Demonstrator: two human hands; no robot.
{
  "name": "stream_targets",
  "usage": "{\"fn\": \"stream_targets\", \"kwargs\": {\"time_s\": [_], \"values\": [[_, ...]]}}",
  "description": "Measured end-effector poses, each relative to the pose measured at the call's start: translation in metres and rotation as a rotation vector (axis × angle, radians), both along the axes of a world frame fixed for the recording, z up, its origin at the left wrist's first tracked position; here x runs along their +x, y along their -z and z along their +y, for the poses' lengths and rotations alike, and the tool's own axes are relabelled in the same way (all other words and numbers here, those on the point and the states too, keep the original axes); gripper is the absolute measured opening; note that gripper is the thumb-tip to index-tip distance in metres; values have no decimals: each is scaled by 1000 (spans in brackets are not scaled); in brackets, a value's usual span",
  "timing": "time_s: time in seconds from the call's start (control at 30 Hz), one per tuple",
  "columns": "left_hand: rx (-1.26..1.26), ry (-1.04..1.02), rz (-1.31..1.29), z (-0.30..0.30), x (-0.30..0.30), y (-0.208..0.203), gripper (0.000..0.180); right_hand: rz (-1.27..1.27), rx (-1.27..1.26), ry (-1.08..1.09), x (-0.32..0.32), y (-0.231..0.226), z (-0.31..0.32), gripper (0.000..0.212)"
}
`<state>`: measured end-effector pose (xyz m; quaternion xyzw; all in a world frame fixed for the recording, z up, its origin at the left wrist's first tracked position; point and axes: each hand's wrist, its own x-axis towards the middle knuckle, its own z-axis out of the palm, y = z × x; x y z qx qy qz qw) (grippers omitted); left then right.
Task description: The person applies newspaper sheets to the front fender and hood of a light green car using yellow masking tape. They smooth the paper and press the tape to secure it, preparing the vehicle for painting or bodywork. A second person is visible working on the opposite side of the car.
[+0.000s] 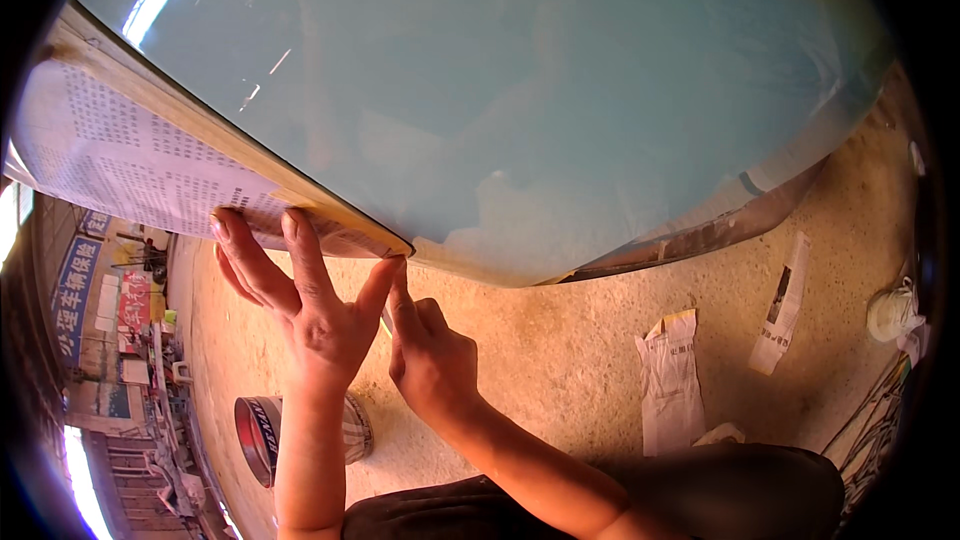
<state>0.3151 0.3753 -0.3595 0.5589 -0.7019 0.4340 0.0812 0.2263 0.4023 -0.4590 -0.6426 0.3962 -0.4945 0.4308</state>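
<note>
A large glossy blue-green panel [600, 90], perhaps glass, fills the upper part of the view and mirrors its surroundings. Along its left edge runs a yellowish strip of tape [250, 162], with a printed sheet of paper [140, 145] attached below it. My left hand [315, 315] has its fingers spread on the paper and tape, its thumb reaching toward the panel's lower corner. At that corner, my right hand [430, 355] points its index finger up beside the left thumb. Its other fingers are curled, and a thin pale sliver shows near them, too small to identify.
Torn pieces of printed paper [670, 380] lie on the concrete floor [540, 360] at right. A round container [258, 440] stands partly behind my left forearm. Cables [875, 415] run along the far right. Signs [75, 290] and cluttered shelving are at far left.
</note>
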Motion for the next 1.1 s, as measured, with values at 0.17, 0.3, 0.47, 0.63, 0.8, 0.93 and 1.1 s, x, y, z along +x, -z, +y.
{"fn": "stream_targets", "kwargs": {"time_s": [0.17,0.3,0.47,0.63,0.8,0.93,1.1], "values": [[35,-5,2,3,-2,-3,108,8,2,-23,-1,2,1,65],[-9,-3,-8,0,-2,1,108,-2,31,-90,0,5,4,72],[-43,9,-35,1,11,14,105,-33,-13,-2,-2,7,2,58],[-47,-21,-25,3,14,19,103,-115,-85,99,3,22,3,54],[-38,-32,-2,5,14,20,101,-218,-83,112,3,20,-5,48],[-49,-26,2,5,16,21,100,-221,-27,22,-5,14,-9,42],[-73,-19,-10,6,19,25,97,-347,14,-16,-7,5,-14,37]]}}
